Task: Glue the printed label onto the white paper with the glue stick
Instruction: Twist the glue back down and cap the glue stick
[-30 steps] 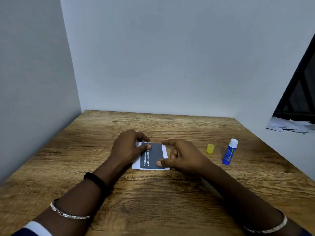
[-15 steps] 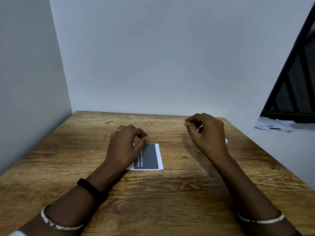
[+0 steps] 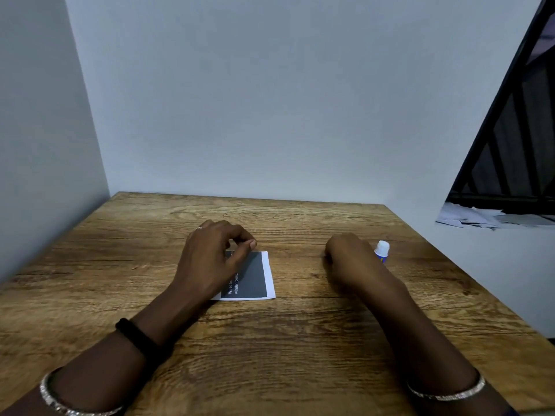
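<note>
The dark grey printed label [image 3: 253, 276] with white text lies flat on the white paper [image 3: 270, 274], whose margin shows along the right and near edges, at mid-table. My left hand [image 3: 210, 259] rests on the label's left part, fingers loosely curled, thumb and forefinger slightly apart above its far edge. My right hand [image 3: 348, 256] is down on the table to the right, well apart from the paper, its fingers curled under and hidden. Just behind that hand stands the blue glue stick [image 3: 382, 250] with its white top showing. The yellow cap is out of sight.
The wooden table [image 3: 270, 355] sits in a corner, with grey walls at the left and back. Beyond its right edge a low white ledge carries loose papers [image 3: 468, 217] under a dark window frame.
My right hand left the label, lifted to the right, then came down on the table beside the glue stick, covering where the yellow cap stood. My left hand stayed on the label.
</note>
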